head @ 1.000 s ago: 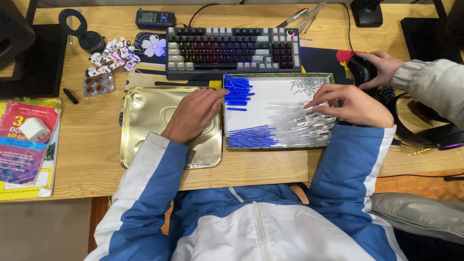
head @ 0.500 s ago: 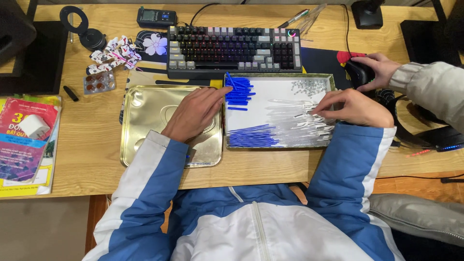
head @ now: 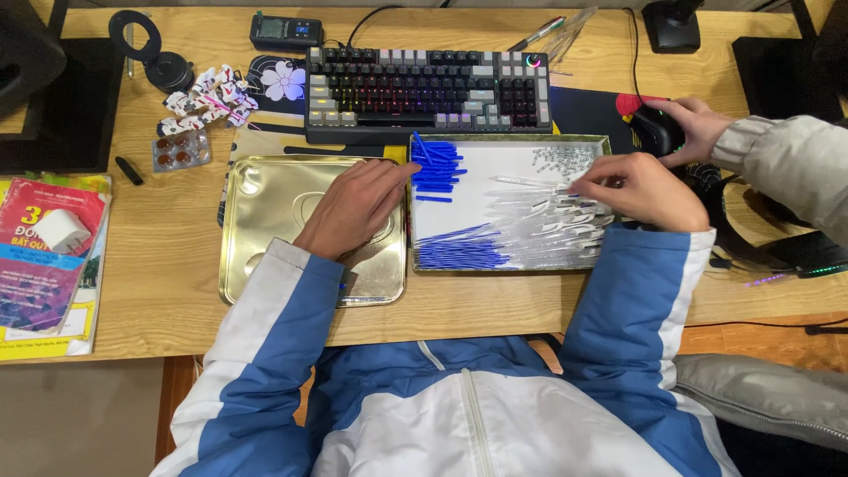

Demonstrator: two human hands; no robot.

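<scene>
My left hand (head: 358, 205) lies flat on an empty gold metal tray (head: 265, 238), fingers apart, its fingertips reaching the rim of a second tray (head: 508, 139) lined in white. Just past those fingertips lies a loose bunch of blue thin sticks (head: 437, 165). A tidier row of blue sticks (head: 459, 253) sits at that tray's near edge. My right hand (head: 640, 190) is curled over a heap of clear plastic tubes (head: 539, 225), thumb and fingers pinched on one. Tiny clear bits (head: 565, 157) fill the tray's far right corner.
A keyboard (head: 428, 93) stands right behind the trays. Another person's hand (head: 693, 124) rests on a black mouse (head: 655, 132) at the right, beside black headphones (head: 742, 238). Books (head: 44, 256), a blister pack (head: 179, 150) and a small toy figure (head: 208, 97) lie on the left of the wooden desk (head: 150, 291).
Hardly anything: my right hand's fingers shift slightly among the clear tubes. My left hand stays on the gold tray, and the other person's hand stays on the mouse.
</scene>
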